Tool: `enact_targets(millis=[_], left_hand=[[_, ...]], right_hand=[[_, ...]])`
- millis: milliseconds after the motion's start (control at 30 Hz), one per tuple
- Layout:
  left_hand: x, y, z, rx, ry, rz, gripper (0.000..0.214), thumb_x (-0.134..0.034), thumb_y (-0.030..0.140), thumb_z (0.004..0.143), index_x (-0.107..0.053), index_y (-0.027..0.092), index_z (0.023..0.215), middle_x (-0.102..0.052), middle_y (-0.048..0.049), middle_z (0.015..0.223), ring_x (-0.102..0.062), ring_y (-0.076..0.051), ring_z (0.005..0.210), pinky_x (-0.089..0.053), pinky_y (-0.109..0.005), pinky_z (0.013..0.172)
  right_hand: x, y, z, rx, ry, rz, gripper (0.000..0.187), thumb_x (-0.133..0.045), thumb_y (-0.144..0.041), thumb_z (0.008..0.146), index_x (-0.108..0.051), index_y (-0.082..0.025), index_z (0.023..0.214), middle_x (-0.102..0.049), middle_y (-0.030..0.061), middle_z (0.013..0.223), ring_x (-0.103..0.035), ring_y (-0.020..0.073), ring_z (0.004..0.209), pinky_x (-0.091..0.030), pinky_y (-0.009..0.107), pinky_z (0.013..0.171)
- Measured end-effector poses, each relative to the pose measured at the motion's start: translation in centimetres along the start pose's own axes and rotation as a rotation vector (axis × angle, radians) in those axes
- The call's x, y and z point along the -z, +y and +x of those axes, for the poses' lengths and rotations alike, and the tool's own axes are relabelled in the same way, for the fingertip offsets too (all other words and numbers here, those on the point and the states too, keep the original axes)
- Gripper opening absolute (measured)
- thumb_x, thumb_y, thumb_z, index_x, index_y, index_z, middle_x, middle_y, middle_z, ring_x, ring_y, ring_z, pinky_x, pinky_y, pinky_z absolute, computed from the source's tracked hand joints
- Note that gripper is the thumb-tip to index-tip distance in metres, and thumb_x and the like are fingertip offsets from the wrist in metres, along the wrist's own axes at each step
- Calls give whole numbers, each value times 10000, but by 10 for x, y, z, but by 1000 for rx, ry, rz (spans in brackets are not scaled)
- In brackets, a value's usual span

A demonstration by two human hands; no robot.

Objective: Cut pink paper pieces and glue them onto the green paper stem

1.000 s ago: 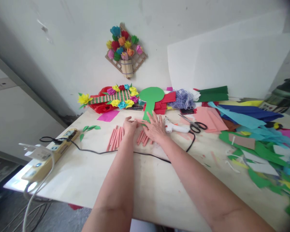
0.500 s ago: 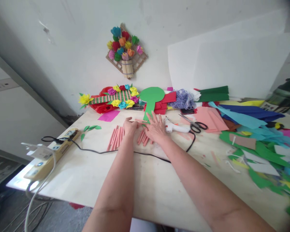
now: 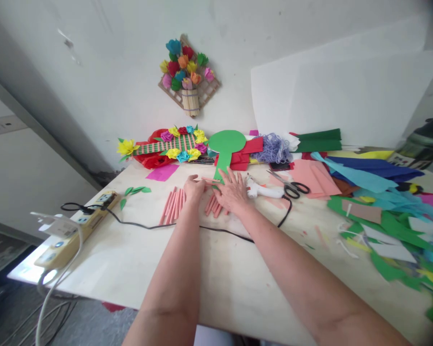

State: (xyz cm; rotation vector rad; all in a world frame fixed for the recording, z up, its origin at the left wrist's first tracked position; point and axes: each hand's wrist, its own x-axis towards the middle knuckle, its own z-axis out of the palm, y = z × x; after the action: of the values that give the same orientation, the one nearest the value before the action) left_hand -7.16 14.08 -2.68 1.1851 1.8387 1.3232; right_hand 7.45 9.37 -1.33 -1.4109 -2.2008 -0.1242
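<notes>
A green paper cutout (image 3: 226, 142) with a round head and a straight stem lies in the middle of the table. Across the lower end of its stem rests a pink paper stick (image 3: 211, 180). My left hand (image 3: 193, 189) is closed on that stick's left end, fingertips pinched. My right hand (image 3: 234, 190) lies flat with fingers spread over the stem's bottom and the stick's right end. Several more pink sticks (image 3: 171, 206) lie left of my left hand, and another small group of pink sticks (image 3: 213, 205) sits between my wrists, partly covered by my right hand.
A white glue gun (image 3: 267, 190) and black-handled scissors (image 3: 291, 185) lie to the right. The black cord (image 3: 144, 226) runs under my forearms to a power strip (image 3: 81, 226). Paper scraps (image 3: 386, 240) cover the right side. A flower-covered paper guitar shape (image 3: 169, 144) lies behind.
Both hands stay in the same place on the stick and stem. Only a very slight shift of the whole view shows.
</notes>
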Motion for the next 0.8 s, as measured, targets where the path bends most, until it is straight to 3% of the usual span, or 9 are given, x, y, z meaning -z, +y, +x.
enact_targets(millis=[167, 400, 800], left_hand=[[-1, 2, 1, 41, -10, -114, 471, -515, 223, 717, -528, 78, 1165, -672, -129, 914, -659, -180, 663, -513, -258, 569], [0, -2, 0, 28, -6, -54, 523, -541, 157, 673, -507, 85, 1191, -686, -103, 811, -664, -177, 653, -518, -258, 606], [3, -4, 2, -6, 97, -95, 474, -481, 200, 729, -510, 72, 1184, -674, -127, 910, -656, -168, 656, -510, -258, 603]], right_hand=[[-3, 1, 0, -2, -8, -2, 317, -457, -375, 880, -704, -211, 995, -364, 52, 1454, -163, 266, 1382, -70, 520, 1099], [-1, 0, -1, -3, 47, 2, 338, -454, -385, 879, -668, -221, 1082, -363, 54, 1454, -180, 260, 1376, -92, 508, 1099], [-5, 2, -1, -39, 1, 15, 318, -452, -391, 879, -688, -256, 1043, -357, 29, 1459, -164, 254, 1381, -80, 514, 1095]])
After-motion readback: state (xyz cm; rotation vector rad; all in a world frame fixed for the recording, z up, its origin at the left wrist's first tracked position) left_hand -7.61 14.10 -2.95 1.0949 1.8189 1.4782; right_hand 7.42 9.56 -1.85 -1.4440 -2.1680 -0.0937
